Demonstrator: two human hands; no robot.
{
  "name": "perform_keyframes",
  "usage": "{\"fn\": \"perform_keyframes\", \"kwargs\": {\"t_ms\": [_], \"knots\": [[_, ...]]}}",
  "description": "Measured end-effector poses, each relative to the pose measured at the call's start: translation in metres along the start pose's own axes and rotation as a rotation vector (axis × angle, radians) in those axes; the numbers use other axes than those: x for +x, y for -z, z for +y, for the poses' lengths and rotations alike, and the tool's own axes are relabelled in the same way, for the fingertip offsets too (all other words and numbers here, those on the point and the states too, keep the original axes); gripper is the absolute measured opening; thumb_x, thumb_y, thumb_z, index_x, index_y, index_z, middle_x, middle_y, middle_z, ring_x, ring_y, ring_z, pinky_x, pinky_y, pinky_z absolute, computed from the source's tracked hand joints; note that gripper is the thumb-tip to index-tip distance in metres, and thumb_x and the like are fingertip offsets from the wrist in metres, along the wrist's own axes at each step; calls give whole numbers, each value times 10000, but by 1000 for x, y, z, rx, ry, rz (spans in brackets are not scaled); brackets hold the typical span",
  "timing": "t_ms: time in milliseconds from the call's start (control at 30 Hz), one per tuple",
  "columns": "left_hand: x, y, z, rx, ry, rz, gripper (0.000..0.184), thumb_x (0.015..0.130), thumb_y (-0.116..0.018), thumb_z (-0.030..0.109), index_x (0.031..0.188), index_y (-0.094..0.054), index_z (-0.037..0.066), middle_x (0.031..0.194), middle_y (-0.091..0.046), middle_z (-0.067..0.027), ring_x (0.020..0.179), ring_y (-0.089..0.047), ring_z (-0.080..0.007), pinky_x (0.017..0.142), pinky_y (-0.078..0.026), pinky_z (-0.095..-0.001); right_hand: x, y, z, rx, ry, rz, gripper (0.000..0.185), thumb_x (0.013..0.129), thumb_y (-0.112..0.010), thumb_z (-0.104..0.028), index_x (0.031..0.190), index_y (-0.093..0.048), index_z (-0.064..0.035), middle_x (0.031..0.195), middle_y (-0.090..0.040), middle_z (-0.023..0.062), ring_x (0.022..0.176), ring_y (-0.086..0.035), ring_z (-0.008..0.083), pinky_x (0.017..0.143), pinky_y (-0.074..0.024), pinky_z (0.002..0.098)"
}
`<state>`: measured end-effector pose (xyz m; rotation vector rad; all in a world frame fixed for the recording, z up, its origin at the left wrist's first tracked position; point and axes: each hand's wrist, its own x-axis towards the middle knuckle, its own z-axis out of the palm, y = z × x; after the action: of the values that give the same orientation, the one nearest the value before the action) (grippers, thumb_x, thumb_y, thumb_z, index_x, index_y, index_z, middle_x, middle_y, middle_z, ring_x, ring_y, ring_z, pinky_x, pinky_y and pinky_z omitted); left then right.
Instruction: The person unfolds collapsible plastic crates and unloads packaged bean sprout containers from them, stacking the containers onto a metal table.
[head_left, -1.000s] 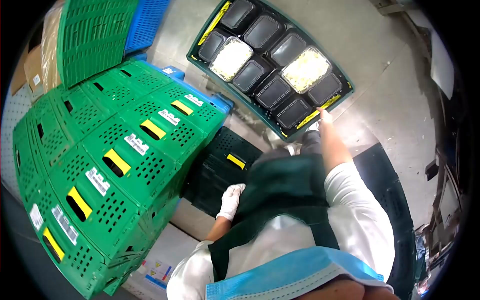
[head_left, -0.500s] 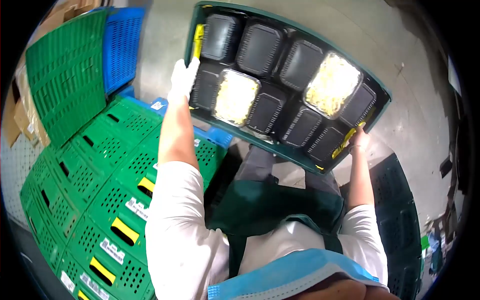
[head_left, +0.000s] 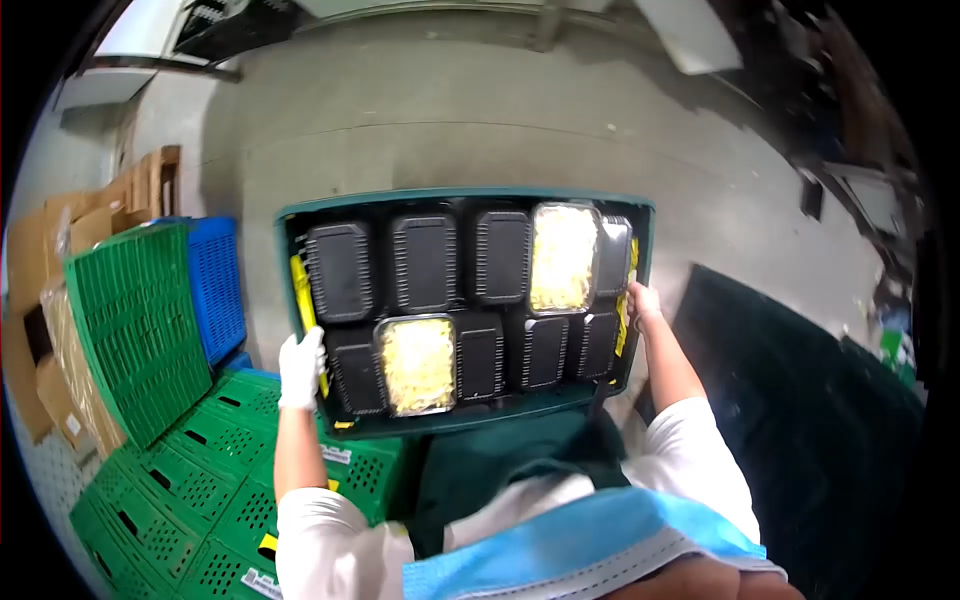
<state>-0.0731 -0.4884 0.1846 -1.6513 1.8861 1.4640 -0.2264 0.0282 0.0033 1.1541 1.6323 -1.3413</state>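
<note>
In the head view I hold a dark green crate (head_left: 470,418) in front of my body. My left hand (head_left: 302,370), in a white glove, is closed around its left end by the yellow handle (head_left: 304,290). My bare right hand (head_left: 645,300) grips the opposite end; its fingertips are partly hidden by the wall. Inside lie several black plastic food trays (head_left: 424,265) in two rows. Two clear-topped containers of pale yellow food, one in the front row (head_left: 418,365) and one in the back row (head_left: 563,258), sit higher than their neighbours.
Green perforated crates (head_left: 200,450) are stacked at lower left. Behind them stand an upright green crate (head_left: 140,330), a blue crate (head_left: 217,290) and cardboard boxes (head_left: 60,390). Dark green crates (head_left: 790,430) stand on my right. Concrete floor (head_left: 430,140) stretches ahead.
The crate has gone from tilted to nearly level across my front, still in both hands. My view has turned, showing more floor ahead, and the stacked green crates sit lower in it.
</note>
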Motion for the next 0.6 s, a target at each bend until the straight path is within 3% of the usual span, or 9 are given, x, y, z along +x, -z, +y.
{"fn": "perform_keyframes", "kwargs": {"t_ms": [100,167,233,267,400,600], "knots": [[-86,2,66,-65,19,34,184,808,-546,211,667,-458,131,458,-373,56,336,-332,-50,312,-246,-205,-84,72,-68,51,170,-82,298,785,-519,-219,540,-364,-147,424,-330,-46,322,-294,77,328,-214,233],[-152,-9,118,-45,-4,71,210,815,-549,246,662,-453,139,451,-364,61,330,-321,-42,303,-232,-201,-150,123,-119,7,174,-5,409,780,-568,-391,531,-385,-122,429,-358,-19,326,-312,100,340,-245,236],[-195,-9,141,-83,-18,12,247,816,-553,298,656,-450,142,449,-362,64,319,-307,-42,301,-230,-197,-201,173,-142,-60,273,102,385,747,-618,-377,553,-416,-113,443,-368,-24,336,-330,84,341,-256,230],[-174,7,107,-77,-33,-10,274,812,-555,338,647,-449,146,447,-364,64,312,-297,-41,297,-223,-199,-212,157,-103,-66,335,162,363,709,-667,-361,580,-453,-97,460,-386,-27,353,-353,71,345,-274,226],[-288,4,152,-163,-369,-40,326,815,-543,378,622,-438,138,443,-354,57,335,-307,-40,325,-233,-194,-344,251,-110,14,597,409,309,678,-700,-326,636,-493,-101,491,-406,-42,382,-362,57,356,-275,212],[-350,-40,251,-361,-812,-38,378,839,-501,395,596,-417,118,447,-362,36,361,-317,-49,344,-230,-196,-394,346,-192,324,973,512,265,712,-673,-246,597,-490,-92,499,-404,-45,397,-351,64,379,-250,219]]}}
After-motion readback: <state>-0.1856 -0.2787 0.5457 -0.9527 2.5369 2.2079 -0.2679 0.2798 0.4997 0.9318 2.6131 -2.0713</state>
